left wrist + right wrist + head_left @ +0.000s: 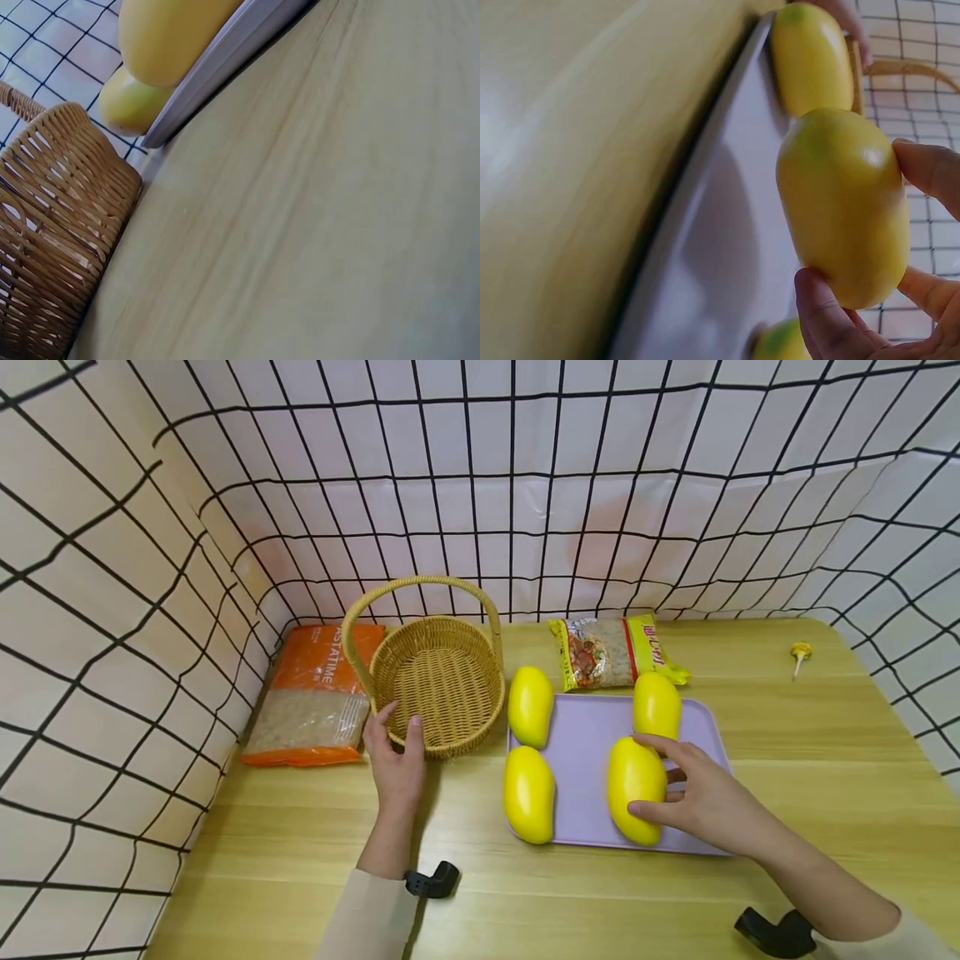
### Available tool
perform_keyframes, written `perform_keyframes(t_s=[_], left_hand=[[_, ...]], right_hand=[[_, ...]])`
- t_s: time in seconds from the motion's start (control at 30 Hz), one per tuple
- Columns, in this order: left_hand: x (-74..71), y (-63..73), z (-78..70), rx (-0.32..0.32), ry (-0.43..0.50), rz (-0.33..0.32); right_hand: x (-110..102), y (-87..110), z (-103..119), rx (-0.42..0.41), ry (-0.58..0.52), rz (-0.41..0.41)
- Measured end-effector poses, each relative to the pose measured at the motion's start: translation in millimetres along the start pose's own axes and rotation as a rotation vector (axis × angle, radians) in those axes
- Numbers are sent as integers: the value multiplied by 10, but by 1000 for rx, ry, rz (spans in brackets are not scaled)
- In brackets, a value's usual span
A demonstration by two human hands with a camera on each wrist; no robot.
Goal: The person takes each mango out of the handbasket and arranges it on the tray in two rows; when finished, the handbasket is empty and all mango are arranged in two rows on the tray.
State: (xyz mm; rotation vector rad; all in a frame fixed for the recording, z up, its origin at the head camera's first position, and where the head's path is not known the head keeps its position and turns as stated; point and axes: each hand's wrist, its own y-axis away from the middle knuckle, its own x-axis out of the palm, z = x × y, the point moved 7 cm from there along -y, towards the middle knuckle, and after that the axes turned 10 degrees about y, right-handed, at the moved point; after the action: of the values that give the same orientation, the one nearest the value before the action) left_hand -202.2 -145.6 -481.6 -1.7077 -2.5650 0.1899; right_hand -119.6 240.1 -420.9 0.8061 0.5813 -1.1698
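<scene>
My right hand (pixel 701 797) grips a yellow mango (pixel 636 789) by its sides, with the thumb and fingertips spread around it. In the right wrist view this mango (pixel 844 210) is raised above the lilac tray (pixel 585 768), its shadow falling on the tray. Another mango (pixel 657 703) lies just behind it at the tray's back. Two more, a back mango (pixel 530 706) and a front mango (pixel 529 793), rest along the left edge. My left hand (pixel 397 764) is at the front left rim of a round wicker basket (pixel 438 743), thumb and forefinger extended. The basket's tall handle stands up.
An orange bag of grain (pixel 311 693) lies left of the basket, partly behind it. Behind the tray is a yellow food packet (pixel 600 652). A yellow lollipop (pixel 801 652) lies at the back right of the wooden table (pixel 825 760). Grid-patterned cloth walls (pixel 487 502) border the table.
</scene>
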Motion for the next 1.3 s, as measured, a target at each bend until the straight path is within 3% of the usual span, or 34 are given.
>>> perform_keyframes(t_s=[0.3, 0.6, 0.87, 1.07, 1.3], left_hand=[[29, -25, 12, 11, 4, 13], [37, -5, 58, -21, 25, 8], [48, 6, 48, -6, 24, 6], [72, -3, 35, -7, 16, 26], [1, -5, 10, -3, 19, 13]], right_hand=[[67, -3, -264, 10, -19, 58], [63, 10, -436, 42, 7, 36], [78, 82, -570, 70, -13, 28], [65, 121, -612, 73, -39, 34], [51, 124, -553, 71, -25, 37]])
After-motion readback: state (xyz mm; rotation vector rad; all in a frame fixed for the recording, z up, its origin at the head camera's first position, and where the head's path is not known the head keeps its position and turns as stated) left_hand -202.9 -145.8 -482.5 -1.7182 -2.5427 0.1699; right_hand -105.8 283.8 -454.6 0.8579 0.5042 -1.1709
